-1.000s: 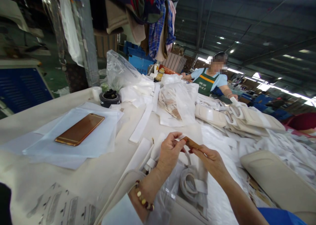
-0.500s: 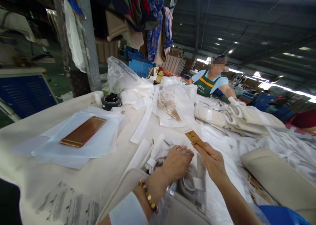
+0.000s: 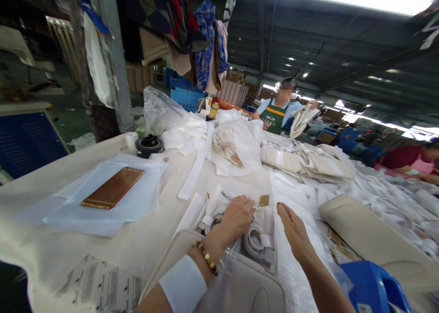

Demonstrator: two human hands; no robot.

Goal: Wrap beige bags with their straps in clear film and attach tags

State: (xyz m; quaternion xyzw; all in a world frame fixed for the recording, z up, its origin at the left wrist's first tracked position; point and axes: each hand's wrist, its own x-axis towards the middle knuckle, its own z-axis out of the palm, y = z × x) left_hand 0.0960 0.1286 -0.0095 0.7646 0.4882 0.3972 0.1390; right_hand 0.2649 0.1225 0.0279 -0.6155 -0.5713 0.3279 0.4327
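My left hand (image 3: 237, 218), with a beaded bracelet at the wrist, lies over a beige bag (image 3: 255, 283) in clear plastic. Its fingers curl down at the bag's top, and what they grip is hidden. Just past its fingertips, a small tan hang tag (image 3: 264, 200) lies on the white wrapping. A coiled pale strap (image 3: 254, 240) shows below that hand. My right hand (image 3: 294, 229) hovers to the right of the tag, apart from it, fingers stretched out and holding nothing.
A gold phone (image 3: 113, 188) rests on white sheets (image 3: 144, 203) at left, near a black tape roll (image 3: 148, 146). Beige bags (image 3: 281, 157) are stacked behind. A blue plastic object (image 3: 370, 283) stands at lower right. Across the table a co-worker (image 3: 274, 114) lifts a pale bag.
My right hand has let go of the tag, which now lies flat, and its fingers have straightened. The co-worker has raised a pale bag. The view has shifted slightly.
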